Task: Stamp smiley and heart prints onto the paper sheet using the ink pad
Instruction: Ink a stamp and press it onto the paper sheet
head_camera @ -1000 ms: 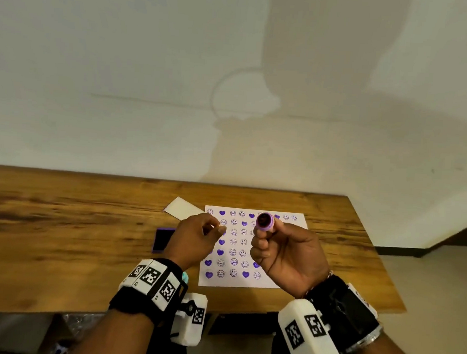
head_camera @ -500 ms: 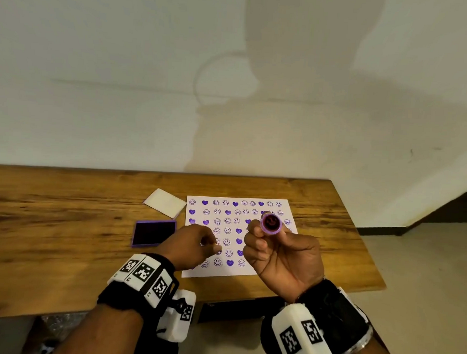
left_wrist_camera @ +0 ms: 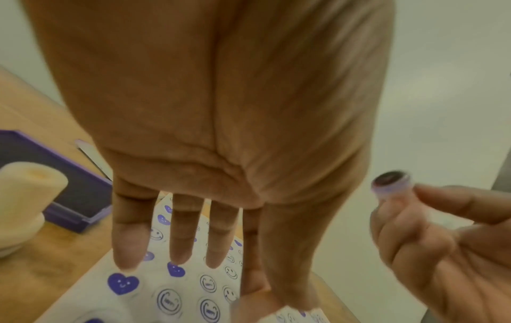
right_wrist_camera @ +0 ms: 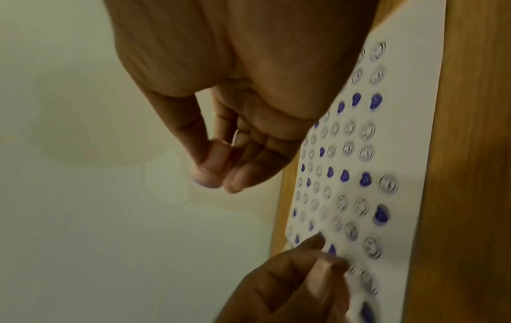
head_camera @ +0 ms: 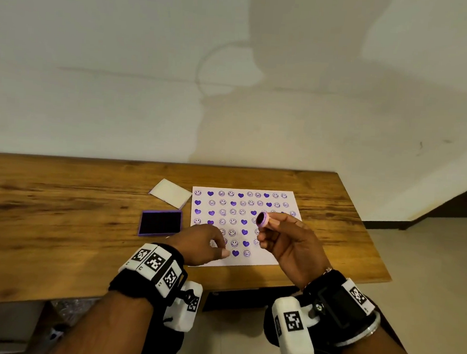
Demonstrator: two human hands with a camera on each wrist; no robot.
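Note:
The white paper sheet [head_camera: 274, 250] lies on the wooden table, covered with rows of purple smiley and heart prints. My right hand [head_camera: 264, 232] holds a small pink round stamp [head_camera: 263, 219] raised above the sheet, pinched between thumb and fingers, its dark inked face turned left. In the right wrist view the fingers [right_wrist_camera: 243, 174] close round the stamp [right_wrist_camera: 207, 174]. My left hand [head_camera: 217, 247] is low over the sheet's near-left part, fingers [left_wrist_camera: 181, 240] straight and holding nothing. The purple ink pad [head_camera: 160, 223] lies open left of the sheet.
A white lid [head_camera: 171, 193] lies behind the ink pad. A cream-coloured stamp [left_wrist_camera: 25, 203] stands beside the pad [left_wrist_camera: 77, 188] in the left wrist view. The table [head_camera: 59, 234] extends far to the left; its right edge is close past the sheet.
My left hand has dropped from beside the stamp to the sheet's near-left part, uncovering the ink pad. The right hand still holds the stamp up, its face now turned more to the left.

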